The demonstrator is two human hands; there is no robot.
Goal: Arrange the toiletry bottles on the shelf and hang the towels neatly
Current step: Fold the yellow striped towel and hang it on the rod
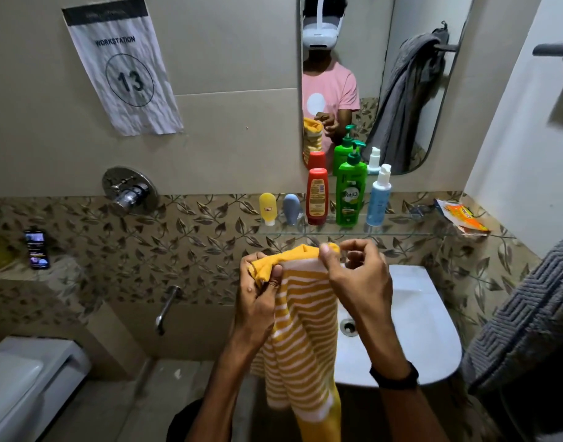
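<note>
**Striped towel held by its top edge, with the rail off to the right**

Both hands are gripping the yellow striped towel (pixel 300 327) in front of the sink (pixel 427 317), just below the glass shelf (pixel 401 232). The left hand (pixel 261 291) is clenching a bunched corner of the top hem, fingers curled tight around the cloth. The right hand (pixel 353 275) is pinching the same hem between thumb and forefinger, its other fingers loosely curled. The two grips are sitting close together, so the top edge is running only a short way from left to right, while the towel's long axis is hanging straight down between the forearms.

The rail (pixel 554 49) is sitting high at the right edge of the view, well apart from the towel, with a grey towel (pixel 529 317) hanging at the right. The right hand is the nearer one to it, so it would probably be leading any swing up and rightward, after the hands spread the hem flat.

The five bottles, yellow (pixel 267 208), grey-blue (pixel 291 208), red (pixel 317 196), green (pixel 350 193) and pale blue (pixel 378 199), are standing upright in a row on the shelf, looking already arranged.
</note>
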